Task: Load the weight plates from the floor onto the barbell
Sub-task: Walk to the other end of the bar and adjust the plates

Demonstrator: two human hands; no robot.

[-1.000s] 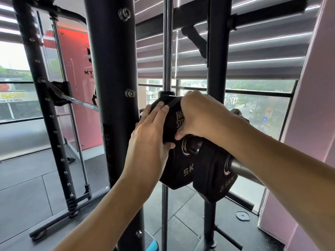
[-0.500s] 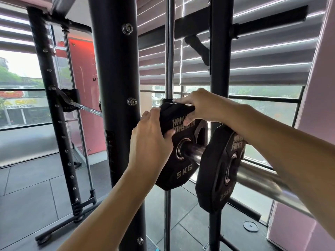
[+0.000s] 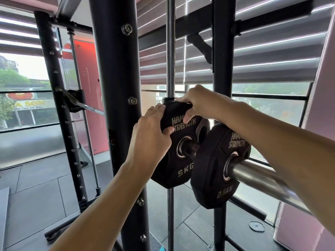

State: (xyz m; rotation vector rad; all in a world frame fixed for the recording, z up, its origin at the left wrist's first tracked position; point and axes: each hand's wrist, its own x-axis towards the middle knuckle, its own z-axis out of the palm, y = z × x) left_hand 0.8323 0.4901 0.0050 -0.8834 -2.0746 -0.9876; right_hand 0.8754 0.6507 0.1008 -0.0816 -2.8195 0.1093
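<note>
Hands hold much as they did half a second ago, both gripping the 5 kg plate (image 3: 178, 153), though the gap between it and the 2.5 kg plate (image 3: 215, 171) looks a little wider than a second back, when the two plates overlapped in view. The left hand (image 3: 150, 134) wraps the plate's upper left edge, fingers laid over the rim and thumb curled onto the lettered face. The right hand (image 3: 197, 104) comes over the top, fingers hooked on the rim and thumb pressed on the face.

Both plates are threaded on the barbell sleeve (image 3: 257, 176), a steel shaft whose long axis runs from lower right, near the camera, up and away to the left toward the black rack upright (image 3: 117, 105). The plates stand on edge, faces (white lettering readable) turned toward the camera and crosswise to the bar; the 5 kg plate sits farther in, just beside the upright and the chrome guide rod (image 3: 170, 51).

Dark rubber tiles cover the floor (image 3: 36, 192), where a small disc (image 3: 257, 226) lies at lower right. Behind are windows with half-lowered blinds (image 3: 262, 57).
</note>
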